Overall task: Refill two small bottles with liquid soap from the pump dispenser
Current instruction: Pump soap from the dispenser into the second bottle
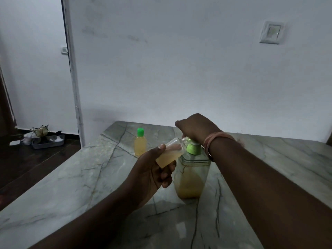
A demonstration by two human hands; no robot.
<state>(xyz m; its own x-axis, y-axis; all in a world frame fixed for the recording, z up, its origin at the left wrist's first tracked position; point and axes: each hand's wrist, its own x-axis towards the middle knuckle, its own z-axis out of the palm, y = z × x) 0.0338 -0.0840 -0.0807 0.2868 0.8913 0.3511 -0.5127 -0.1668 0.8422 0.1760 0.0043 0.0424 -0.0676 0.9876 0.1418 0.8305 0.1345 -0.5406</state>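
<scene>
Left hand (152, 169) wrapped around a small open bottle (168, 155), thumb along the top side, fingers curled underneath, gripping it tilted with the mouth raised toward the pump spout. Bottle partly filled with pale yellow soap, pooled at the low end. Right hand (195, 128) resting on top of the pump dispenser (192, 177), palm down over the green pump head; fingers bent over the front, hidden from this angle, so cannot tell whether pressed together or spread. Orange bands (213, 141) around the right wrist. Dispenser upright on the marble counter (71, 186), clear body about half full of yellow soap. Second small bottle (140, 143) upright farther back and left, green cap on, filled with soap, apart from the dispenser. Wall switch (272, 32) high on the right. Tray of clutter (47, 142) on the dark floor at left.
</scene>
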